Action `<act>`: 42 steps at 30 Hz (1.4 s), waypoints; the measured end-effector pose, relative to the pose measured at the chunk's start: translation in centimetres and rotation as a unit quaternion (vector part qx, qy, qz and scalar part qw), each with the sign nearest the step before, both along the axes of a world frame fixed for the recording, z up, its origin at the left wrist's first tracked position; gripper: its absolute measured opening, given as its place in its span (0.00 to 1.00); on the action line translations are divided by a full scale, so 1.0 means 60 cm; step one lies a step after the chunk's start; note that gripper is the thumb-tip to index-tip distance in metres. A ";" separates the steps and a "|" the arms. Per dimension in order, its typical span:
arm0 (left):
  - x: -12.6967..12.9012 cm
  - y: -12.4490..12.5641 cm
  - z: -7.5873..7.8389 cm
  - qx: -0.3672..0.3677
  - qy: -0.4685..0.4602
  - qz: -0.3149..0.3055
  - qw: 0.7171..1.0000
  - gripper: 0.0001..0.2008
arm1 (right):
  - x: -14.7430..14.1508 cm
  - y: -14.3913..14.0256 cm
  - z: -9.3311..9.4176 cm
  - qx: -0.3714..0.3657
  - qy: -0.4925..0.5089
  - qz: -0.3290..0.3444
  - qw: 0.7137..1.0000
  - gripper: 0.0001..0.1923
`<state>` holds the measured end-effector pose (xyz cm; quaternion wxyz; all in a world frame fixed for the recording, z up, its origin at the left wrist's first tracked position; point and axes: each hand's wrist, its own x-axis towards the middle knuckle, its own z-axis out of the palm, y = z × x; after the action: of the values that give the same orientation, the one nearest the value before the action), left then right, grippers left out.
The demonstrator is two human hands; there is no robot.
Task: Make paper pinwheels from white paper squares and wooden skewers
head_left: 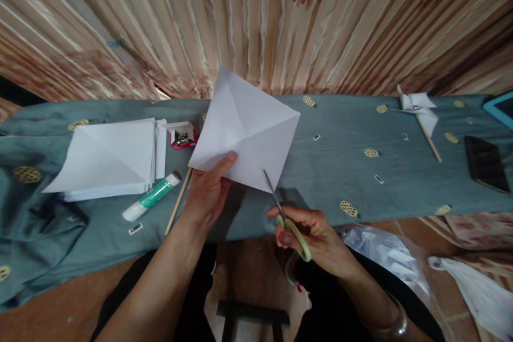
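My left hand (208, 189) pinched the creased white square paper sheet (246, 128); my right hand (315, 238) gripped green-handled steel scissors (286, 216); I read no writing.

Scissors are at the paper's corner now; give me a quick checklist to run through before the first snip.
1. Left hand grips the creased paper square near its lower left edge: ok.
2. Scissors in right hand, blade tips at the lower corner: ok.
3. Blades lined up on the diagonal crease: cannot tell.
4. Left fingers apart from the blades: ok.
5. Paper held up off the blue cloth: ok.
6. Glue stick and paper stack lie to the left, apart from the cut: ok.
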<state>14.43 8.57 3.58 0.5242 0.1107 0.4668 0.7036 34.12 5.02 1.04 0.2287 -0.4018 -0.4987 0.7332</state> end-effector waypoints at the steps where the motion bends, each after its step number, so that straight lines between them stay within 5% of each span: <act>1: 0.000 0.000 0.000 0.002 0.000 0.000 1.000 0.18 | 0.000 0.000 0.000 -0.004 0.000 -0.001 1.000 0.20; 15: 0.000 0.001 0.005 -0.010 -0.012 0.001 1.000 0.17 | -0.002 0.000 -0.002 -0.072 0.042 -0.026 0.996 0.18; 42: 0.000 0.001 0.000 -0.005 -0.003 0.002 1.000 0.18 | -0.002 0.002 0.003 -0.083 0.040 -0.035 0.995 0.15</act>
<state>14.42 8.64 3.56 0.5247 0.1050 0.4692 0.7025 33.98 5.12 1.24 0.2402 -0.4072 -0.4120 0.7790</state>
